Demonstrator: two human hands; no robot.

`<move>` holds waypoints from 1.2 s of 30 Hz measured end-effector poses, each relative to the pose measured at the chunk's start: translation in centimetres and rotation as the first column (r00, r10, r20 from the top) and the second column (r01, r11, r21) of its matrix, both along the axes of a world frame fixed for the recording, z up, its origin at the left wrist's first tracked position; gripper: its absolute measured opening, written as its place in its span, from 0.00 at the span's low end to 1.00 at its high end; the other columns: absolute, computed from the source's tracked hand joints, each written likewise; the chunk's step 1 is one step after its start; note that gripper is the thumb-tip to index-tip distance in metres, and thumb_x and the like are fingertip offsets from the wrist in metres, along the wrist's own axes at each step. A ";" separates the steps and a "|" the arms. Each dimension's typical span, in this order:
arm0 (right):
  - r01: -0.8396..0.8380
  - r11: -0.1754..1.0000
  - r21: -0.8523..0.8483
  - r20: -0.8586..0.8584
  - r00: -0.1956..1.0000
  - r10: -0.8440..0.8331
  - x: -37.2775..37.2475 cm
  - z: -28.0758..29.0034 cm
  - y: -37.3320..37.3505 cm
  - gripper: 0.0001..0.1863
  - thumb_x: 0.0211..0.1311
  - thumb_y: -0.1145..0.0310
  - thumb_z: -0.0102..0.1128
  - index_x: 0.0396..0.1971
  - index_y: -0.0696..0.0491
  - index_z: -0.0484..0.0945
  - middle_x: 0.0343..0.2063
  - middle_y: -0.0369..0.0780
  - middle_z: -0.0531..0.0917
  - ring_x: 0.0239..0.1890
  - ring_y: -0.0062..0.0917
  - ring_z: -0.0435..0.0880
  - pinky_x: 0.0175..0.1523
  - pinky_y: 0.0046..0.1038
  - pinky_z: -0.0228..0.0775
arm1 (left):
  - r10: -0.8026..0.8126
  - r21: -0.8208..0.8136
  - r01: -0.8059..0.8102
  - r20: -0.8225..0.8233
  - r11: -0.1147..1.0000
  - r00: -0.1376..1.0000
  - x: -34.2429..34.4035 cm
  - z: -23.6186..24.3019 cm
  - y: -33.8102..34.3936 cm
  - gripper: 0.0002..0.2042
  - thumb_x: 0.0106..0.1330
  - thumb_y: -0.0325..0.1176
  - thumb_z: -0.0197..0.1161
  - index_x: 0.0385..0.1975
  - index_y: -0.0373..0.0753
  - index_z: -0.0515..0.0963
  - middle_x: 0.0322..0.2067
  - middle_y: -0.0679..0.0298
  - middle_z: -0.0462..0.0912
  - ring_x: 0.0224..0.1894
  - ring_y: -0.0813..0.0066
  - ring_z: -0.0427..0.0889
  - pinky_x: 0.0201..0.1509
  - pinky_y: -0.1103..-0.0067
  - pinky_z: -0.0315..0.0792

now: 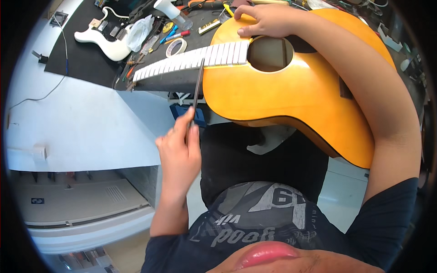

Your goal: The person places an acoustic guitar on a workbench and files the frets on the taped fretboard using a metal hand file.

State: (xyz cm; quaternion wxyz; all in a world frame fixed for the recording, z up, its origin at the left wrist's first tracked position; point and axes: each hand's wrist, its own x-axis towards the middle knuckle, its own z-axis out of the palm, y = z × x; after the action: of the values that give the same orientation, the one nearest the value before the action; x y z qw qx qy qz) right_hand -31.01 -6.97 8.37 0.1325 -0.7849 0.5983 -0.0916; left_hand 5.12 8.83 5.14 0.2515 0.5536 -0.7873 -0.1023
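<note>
An acoustic guitar with a yellow-orange body (273,93) lies across my lap and the bench edge, its neck pointing left. White strips, likely tape, cover its fretboard (182,59) between the frets. My left hand (180,148) grips a thin dark file (197,88), whose far end meets the near edge of the fretboard close to the body. Over the far side of the guitar reaches my right arm. My right hand (271,20) lies on the top beside the soundhole (270,53), its fingers spread and holding nothing.
On the dark bench behind the neck are a white electric guitar body (111,45), a tape roll (176,47), a red marker (178,36), a clear plastic bag (140,32) and a white-capped bottle (173,13). A cable (67,54) hangs at the left.
</note>
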 end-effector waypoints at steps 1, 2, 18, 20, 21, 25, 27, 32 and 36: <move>-0.004 1.000 0.013 -0.005 1.000 0.004 -0.1 -0.3 0.2 0.39 0.76 0.34 0.61 0.74 0.46 0.71 0.64 0.59 0.83 0.65 0.56 0.83 0.70 0.49 0.72 | -0.027 -0.021 0.027 0.021 0.999 0.999 -1.0 0.3 -1.5 0.15 0.79 0.33 0.64 0.62 0.43 0.85 0.29 0.54 0.90 0.37 0.52 0.92 0.50 0.61 0.77; -0.005 1.000 0.008 0.015 1.000 0.005 -0.3 -0.5 0.1 0.39 0.76 0.33 0.60 0.74 0.46 0.71 0.64 0.59 0.83 0.65 0.56 0.83 0.70 0.49 0.72 | -0.049 -0.045 0.052 0.051 0.998 0.997 -2.1 1.0 -3.1 0.15 0.79 0.33 0.64 0.62 0.42 0.85 0.30 0.53 0.91 0.38 0.51 0.92 0.51 0.60 0.76; -0.021 1.000 -0.011 0.031 0.999 0.022 -0.3 0.0 -0.6 0.40 0.75 0.33 0.61 0.73 0.47 0.71 0.64 0.60 0.83 0.65 0.56 0.83 0.69 0.49 0.72 | -0.015 0.027 0.012 0.094 1.000 0.995 -5.7 3.4 -8.2 0.14 0.79 0.32 0.63 0.60 0.41 0.84 0.31 0.47 0.89 0.37 0.45 0.92 0.47 0.59 0.82; -0.028 0.999 -0.033 0.017 0.999 0.028 -0.3 0.0 -0.5 0.40 0.75 0.33 0.61 0.73 0.47 0.71 0.64 0.60 0.83 0.65 0.56 0.83 0.69 0.49 0.72 | -0.047 0.003 0.046 0.083 0.999 0.995 -5.1 3.1 -7.8 0.13 0.80 0.32 0.62 0.59 0.40 0.84 0.32 0.45 0.89 0.35 0.44 0.92 0.46 0.63 0.83; -0.020 1.000 -0.021 0.021 1.000 0.020 -0.8 -0.4 -0.4 0.40 0.76 0.33 0.61 0.73 0.47 0.71 0.64 0.60 0.83 0.65 0.56 0.83 0.69 0.49 0.72 | -0.052 0.007 0.051 0.081 0.999 0.995 -4.3 2.2 -6.4 0.13 0.80 0.32 0.62 0.59 0.40 0.84 0.32 0.45 0.89 0.35 0.44 0.92 0.46 0.63 0.83; -0.049 0.999 0.016 0.040 0.998 0.049 -0.9 0.7 1.4 0.40 0.75 0.33 0.61 0.73 0.47 0.71 0.64 0.60 0.83 0.66 0.56 0.83 0.69 0.49 0.72 | -0.097 -0.036 0.097 0.026 0.995 0.995 -0.6 -0.2 -1.3 0.14 0.80 0.32 0.61 0.61 0.41 0.84 0.32 0.47 0.90 0.34 0.44 0.91 0.43 0.67 0.82; -0.023 1.000 -0.004 -0.003 1.000 0.023 -0.7 -0.9 -0.4 0.40 0.75 0.34 0.61 0.74 0.47 0.71 0.64 0.59 0.83 0.65 0.56 0.83 0.69 0.49 0.72 | -0.074 -0.014 0.074 0.006 0.997 0.997 -1.1 0.0 -1.8 0.14 0.81 0.32 0.61 0.61 0.41 0.84 0.32 0.48 0.89 0.34 0.45 0.91 0.42 0.68 0.81; -0.034 0.999 -0.017 0.053 0.998 0.035 -0.1 0.1 -0.2 0.40 0.75 0.35 0.62 0.74 0.48 0.71 0.64 0.59 0.84 0.66 0.55 0.83 0.69 0.49 0.72 | -0.054 0.091 0.054 -0.002 0.994 0.999 -5.4 3.7 -9.8 0.17 0.82 0.30 0.60 0.66 0.35 0.81 0.27 0.58 0.80 0.31 0.76 0.77 0.39 0.76 0.73; 0.019 1.000 0.009 0.034 0.999 -0.020 -1.4 -0.5 0.4 0.40 0.75 0.35 0.62 0.74 0.47 0.71 0.64 0.59 0.83 0.66 0.55 0.83 0.70 0.49 0.72 | -0.065 0.164 0.080 -0.099 0.983 0.993 -3.0 2.4 -3.6 0.17 0.82 0.29 0.59 0.67 0.37 0.82 0.26 0.65 0.81 0.27 0.83 0.74 0.37 0.77 0.71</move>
State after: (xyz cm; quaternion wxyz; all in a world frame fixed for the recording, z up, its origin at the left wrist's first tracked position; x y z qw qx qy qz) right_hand -32.42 -6.56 7.90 0.1451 -0.7768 0.6040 -0.1038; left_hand 2.12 5.19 7.51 0.2365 0.5384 -0.7829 -0.2031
